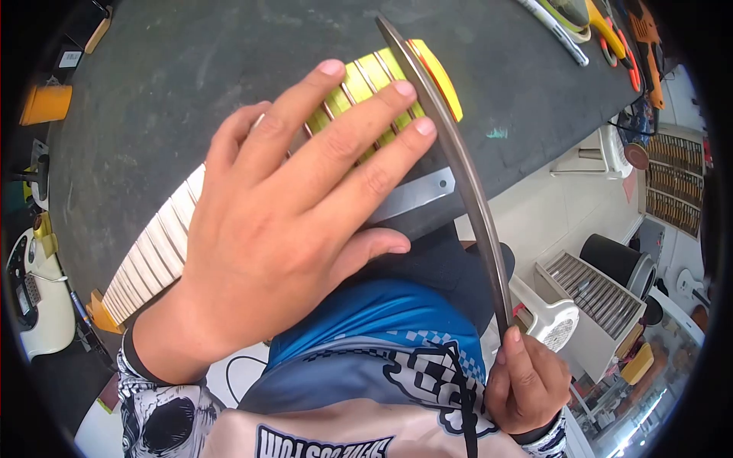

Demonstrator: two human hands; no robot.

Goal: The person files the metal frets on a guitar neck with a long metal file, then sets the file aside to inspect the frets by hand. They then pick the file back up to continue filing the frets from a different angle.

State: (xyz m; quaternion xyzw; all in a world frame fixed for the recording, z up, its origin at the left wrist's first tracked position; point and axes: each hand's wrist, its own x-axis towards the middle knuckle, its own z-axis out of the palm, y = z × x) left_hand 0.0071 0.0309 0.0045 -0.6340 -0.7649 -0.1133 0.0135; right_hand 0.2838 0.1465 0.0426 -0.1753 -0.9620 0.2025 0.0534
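Note:
A guitar neck (153, 256) runs diagonally over the dark bench, its fretted face upward. Metal frets cross it; the lower stretch looks cream and the upper end yellow-green. My left hand (282, 191) lies flat across the middle, fingers spread, hiding that part. In my right hand (527, 382) is the lower end of a long, slightly curved metal file (477, 191). The file crosses the neck's upper end beside my left fingertips; whether it touches the frets I cannot tell. A flat metal strip with a hole, like a ruler (424, 189), sticks out beneath my left hand.
The dark bench (191, 69) ends to the right in a slanting edge. Orange-handled scissors (611, 38) and a marker (561, 38) lie at the top right. A pale guitar body (42, 305) is at far left. Beyond the bench stand a white stool (611, 149) and a slatted box (588, 294).

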